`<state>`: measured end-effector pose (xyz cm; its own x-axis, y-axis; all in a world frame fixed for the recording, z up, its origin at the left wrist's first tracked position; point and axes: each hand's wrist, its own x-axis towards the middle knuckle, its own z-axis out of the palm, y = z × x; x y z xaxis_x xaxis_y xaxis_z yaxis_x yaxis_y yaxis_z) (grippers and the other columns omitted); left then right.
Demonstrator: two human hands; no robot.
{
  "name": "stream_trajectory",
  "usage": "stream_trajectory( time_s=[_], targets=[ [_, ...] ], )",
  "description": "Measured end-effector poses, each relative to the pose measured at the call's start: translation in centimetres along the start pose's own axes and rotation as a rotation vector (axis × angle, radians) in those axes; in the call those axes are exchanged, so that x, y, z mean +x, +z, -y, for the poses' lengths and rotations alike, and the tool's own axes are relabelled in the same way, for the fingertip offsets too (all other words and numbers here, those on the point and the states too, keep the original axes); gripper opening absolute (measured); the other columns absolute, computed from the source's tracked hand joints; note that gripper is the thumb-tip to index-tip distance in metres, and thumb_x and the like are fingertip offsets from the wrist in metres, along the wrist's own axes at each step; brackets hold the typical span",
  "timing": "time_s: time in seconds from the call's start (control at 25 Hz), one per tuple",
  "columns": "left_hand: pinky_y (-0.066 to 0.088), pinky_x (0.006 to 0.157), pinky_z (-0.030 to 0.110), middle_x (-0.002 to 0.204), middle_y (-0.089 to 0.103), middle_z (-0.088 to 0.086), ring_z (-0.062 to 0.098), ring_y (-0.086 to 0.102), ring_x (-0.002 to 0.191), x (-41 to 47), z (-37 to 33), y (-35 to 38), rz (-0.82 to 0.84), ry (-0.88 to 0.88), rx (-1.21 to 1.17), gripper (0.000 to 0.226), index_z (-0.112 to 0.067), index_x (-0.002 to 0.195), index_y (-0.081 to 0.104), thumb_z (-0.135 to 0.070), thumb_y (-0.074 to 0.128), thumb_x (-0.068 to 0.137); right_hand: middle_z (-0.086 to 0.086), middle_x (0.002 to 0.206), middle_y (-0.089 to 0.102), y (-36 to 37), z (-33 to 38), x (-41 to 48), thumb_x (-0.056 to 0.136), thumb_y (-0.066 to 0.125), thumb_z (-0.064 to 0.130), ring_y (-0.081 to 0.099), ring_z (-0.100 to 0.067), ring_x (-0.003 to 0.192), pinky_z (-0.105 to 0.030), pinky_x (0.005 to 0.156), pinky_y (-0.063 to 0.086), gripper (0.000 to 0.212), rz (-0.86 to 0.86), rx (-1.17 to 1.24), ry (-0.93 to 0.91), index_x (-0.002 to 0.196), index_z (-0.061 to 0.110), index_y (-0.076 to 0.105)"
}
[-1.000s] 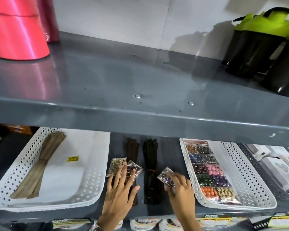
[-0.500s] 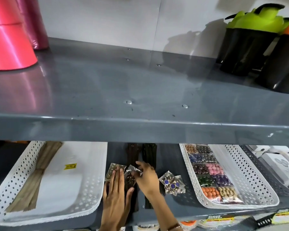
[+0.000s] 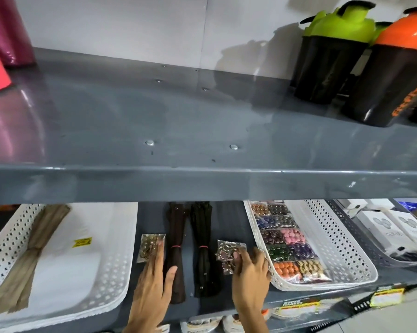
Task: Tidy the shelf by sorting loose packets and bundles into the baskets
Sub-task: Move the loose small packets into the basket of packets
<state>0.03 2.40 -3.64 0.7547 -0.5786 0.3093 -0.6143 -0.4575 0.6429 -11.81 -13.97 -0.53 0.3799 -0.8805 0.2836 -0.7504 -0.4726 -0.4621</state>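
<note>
On the lower shelf, my left hand (image 3: 154, 282) lies flat with its fingertips on a clear packet of gold beads (image 3: 149, 245). A brown bundle (image 3: 176, 251) and a black bundle (image 3: 203, 248), each tied with a red band, lie side by side between my hands. My right hand (image 3: 250, 270) grips clear bead packets (image 3: 227, 252) on the shelf next to the white basket (image 3: 334, 239), which holds several packets of coloured beads. Another white basket (image 3: 121, 248) at left holds a tan bundle (image 3: 34, 246) on white sheets.
The grey upper shelf (image 3: 202, 183) overhangs the lower one and hides its back. Shaker bottles (image 3: 332, 56) stand at upper right, pink rolls (image 3: 8, 32) at upper left. A grey basket (image 3: 370, 246) with white boxes sits far right.
My right hand reached left to the packets by my left hand, took one away, and carried it right to the packets beside the bead basket. My left hand stayed on the gold packet.
</note>
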Motion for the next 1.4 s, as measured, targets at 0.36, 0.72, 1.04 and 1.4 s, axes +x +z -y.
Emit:
stream_trajectory(
  time_s=[0.36,0.72,1.04,1.4],
  targets=[
    [0.021,0.104,0.015,0.150,0.014,-0.017,-0.002,0.015,0.135,1.6,-6.3,-1.1,-0.001,0.090,-0.212,0.063,-0.046,0.142,0.001,-0.066,0.019,0.085,-0.004,0.137,0.050,-0.3,0.0,-2.2,0.089,-0.003,0.053,0.045,-0.024,0.127,-0.039,0.097,0.042,0.071,0.087,-0.015,-0.170,0.128,0.024,0.047],
    [0.000,0.106,0.004,0.149,-0.006,-0.020,-0.002,0.005,0.139,3.9,-9.1,3.6,0.421,0.264,-0.263,0.054,-0.043,0.138,-0.009,-0.052,0.020,0.093,-0.004,0.136,0.051,-1.1,-1.8,-1.2,0.089,0.024,0.040,0.041,-0.016,0.125,-0.024,0.097,0.031,0.049,0.032,0.185,-0.218,0.126,0.019,0.048],
    [0.029,0.100,0.036,0.110,0.069,0.004,0.013,0.063,0.103,1.9,-6.1,4.3,0.151,0.100,0.275,0.076,0.002,0.140,0.023,-0.044,0.037,0.082,-0.003,0.147,0.037,0.6,1.5,3.7,0.084,0.011,0.042,0.029,-0.024,0.137,-0.041,0.108,0.030,0.058,0.284,0.058,-0.395,0.131,0.027,0.042],
    [0.024,0.091,0.072,0.123,0.063,-0.001,0.024,0.054,0.118,1.7,-4.7,3.2,0.340,0.005,0.507,0.059,-0.032,0.126,0.053,-0.053,0.009,0.092,-0.006,0.139,0.046,1.0,-0.2,1.9,0.083,0.008,0.049,0.039,-0.028,0.128,-0.046,0.100,0.042,0.062,0.285,-0.004,-0.191,0.129,0.026,0.042]
  ],
)
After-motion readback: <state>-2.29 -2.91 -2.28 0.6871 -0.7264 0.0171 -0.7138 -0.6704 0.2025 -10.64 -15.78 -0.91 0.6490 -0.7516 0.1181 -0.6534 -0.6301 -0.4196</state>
